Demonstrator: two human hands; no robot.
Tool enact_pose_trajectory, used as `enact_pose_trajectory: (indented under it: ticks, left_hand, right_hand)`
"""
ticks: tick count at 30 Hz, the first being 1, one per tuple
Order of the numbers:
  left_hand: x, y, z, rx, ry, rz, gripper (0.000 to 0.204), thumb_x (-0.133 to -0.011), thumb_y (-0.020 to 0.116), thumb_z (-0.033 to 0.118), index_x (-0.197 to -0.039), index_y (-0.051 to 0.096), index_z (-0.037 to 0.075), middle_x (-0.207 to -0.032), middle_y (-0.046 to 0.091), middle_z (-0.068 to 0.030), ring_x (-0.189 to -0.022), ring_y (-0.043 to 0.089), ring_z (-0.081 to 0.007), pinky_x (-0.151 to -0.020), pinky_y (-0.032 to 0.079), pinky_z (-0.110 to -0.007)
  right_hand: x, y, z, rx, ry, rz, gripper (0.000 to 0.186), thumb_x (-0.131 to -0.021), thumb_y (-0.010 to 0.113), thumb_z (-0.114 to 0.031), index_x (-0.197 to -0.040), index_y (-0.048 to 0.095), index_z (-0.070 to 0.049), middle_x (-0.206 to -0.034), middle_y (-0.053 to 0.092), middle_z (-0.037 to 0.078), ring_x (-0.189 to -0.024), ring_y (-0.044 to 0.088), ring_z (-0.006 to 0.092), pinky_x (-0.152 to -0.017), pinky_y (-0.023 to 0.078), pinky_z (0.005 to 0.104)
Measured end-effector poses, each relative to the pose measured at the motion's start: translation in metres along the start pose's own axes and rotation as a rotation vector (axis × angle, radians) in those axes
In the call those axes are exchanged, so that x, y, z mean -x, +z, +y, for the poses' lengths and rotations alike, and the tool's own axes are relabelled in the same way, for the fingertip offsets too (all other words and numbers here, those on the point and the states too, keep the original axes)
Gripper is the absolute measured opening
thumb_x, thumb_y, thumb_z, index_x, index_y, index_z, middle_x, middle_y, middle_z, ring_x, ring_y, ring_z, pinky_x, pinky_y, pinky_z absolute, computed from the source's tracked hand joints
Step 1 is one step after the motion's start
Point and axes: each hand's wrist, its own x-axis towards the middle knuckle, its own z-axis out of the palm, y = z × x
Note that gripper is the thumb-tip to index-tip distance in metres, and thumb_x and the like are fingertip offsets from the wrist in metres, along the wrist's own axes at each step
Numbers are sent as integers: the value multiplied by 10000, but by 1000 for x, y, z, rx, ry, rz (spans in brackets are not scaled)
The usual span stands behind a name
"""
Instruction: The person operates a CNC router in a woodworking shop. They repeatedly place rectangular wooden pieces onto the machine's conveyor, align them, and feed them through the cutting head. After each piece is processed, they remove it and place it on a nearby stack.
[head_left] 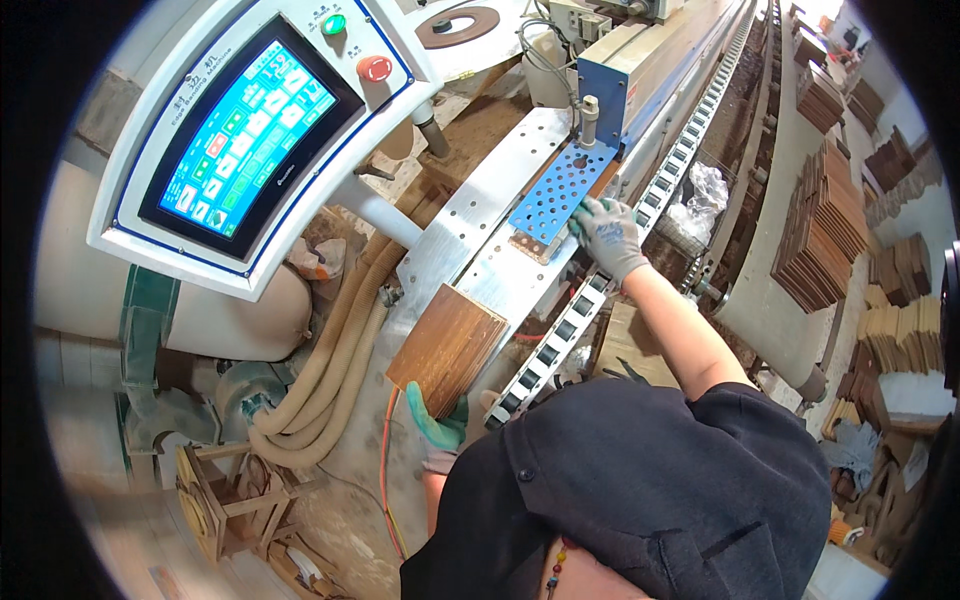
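My left hand (436, 422), in a green and grey glove, grips the near end of a stack of brown wood-grain boards (447, 345). Its thumb lies along one side of the stack and its fingers sit at the other. The stack rests on the metal bed (478, 270) of an edge banding machine. My right hand (612, 238), also gloved, reaches forward to the side of a blue perforated plate (560, 185), fingers extended. A strip of brown board (606, 180) shows beside that plate, near the fingertips. What lies directly under the right fingers is hidden.
A control panel with a lit touchscreen (250, 140) and red button (375, 68) stands at left. A chain-like conveyor track (560, 335) runs diagonally past my right forearm. Beige hoses (340, 370) hang below at left. Board stacks (822, 230) stand at right.
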Motion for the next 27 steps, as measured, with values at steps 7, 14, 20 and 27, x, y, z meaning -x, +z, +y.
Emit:
enact_pose_trajectory:
  ticks: [7, 14, 20, 27]
  left_hand:
    - [-10, -13, -14, 170, -92, -138, 878, -805, 831, 197, -1507, 313, 93, -1376, 489, -109, -1236, 544, -274, -1036, 472, -387]
    - [-19, -14, -11, 546, -327, -171, 580, -998, 636, 345, -1479, 410, 113, -1403, 511, -76, -1234, 571, -202, -912, 577, -332]
    - [-16, -25, -30, 1013, -665, -173, 629, -1006, 637, 294, -1545, 349, 142, -1455, 479, -101, -1251, 564, -199, -940, 574, -332]
    - [-8, -16, -33, 1044, -536, -45, 705, -927, 657, 115, -1528, 290, 131, -1428, 470, -137, -1218, 572, -226, -987, 515, -351]
  right_hand:
    - [6, -13, 2, -118, 118, 29, 259, -941, 635, -354, -1107, 694, -164, -1116, 701, 83, -995, 661, 286, -835, 499, 422]
    - [50, -50, -117, -1206, 91, -583, 548, -1000, 616, -334, -1493, 516, -118, -1161, 713, 136, -949, 675, 153, -879, 549, 320]
    - [41, -47, -106, -1835, 549, -633, 440, -1037, 564, -102, -1472, 514, -64, -950, 634, 20, -661, 613, 83, -601, 535, 220]
    - [27, -23, -20, -1810, 845, -323, 465, -1009, 534, -29, -1472, 496, -56, -894, 616, 1, -665, 646, 130, -589, 544, 266]
